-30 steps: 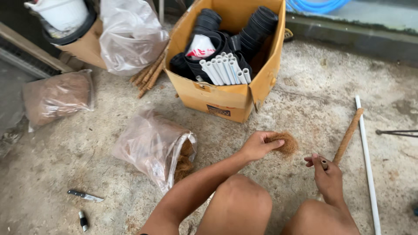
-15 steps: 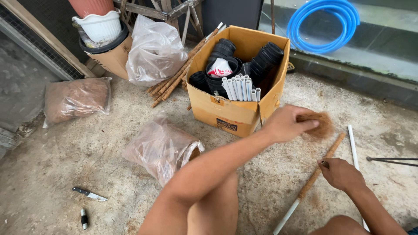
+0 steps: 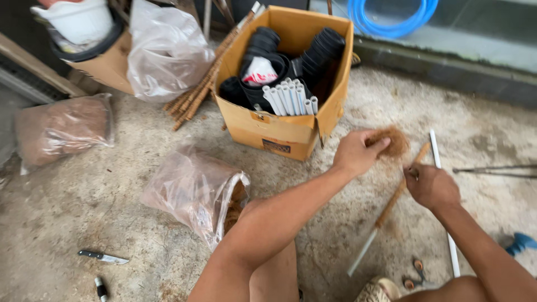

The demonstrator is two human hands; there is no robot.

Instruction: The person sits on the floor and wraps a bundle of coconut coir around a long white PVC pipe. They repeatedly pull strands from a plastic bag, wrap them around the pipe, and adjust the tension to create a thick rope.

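Concrete floor (image 3: 100, 223), cardboard box (image 3: 279, 131) far. Our left hand (image 3: 355, 152) pinches coir wad (image 3: 391, 141); right hand (image 3: 430, 184) grips coir-wrapped pole (image 3: 394, 196). Wrapping step, we think; next needs fibre pressed onto pole.

Soft, even daylight, faint shadows, mostly sharp, slight wide-angle stretching at edges.

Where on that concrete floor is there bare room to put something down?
Bare concrete lies between the small knife and the open clear plastic bag of brown fibre, and right of the cardboard box toward the kerb. It is crowded behind the box and around both hands, left hand and right hand.
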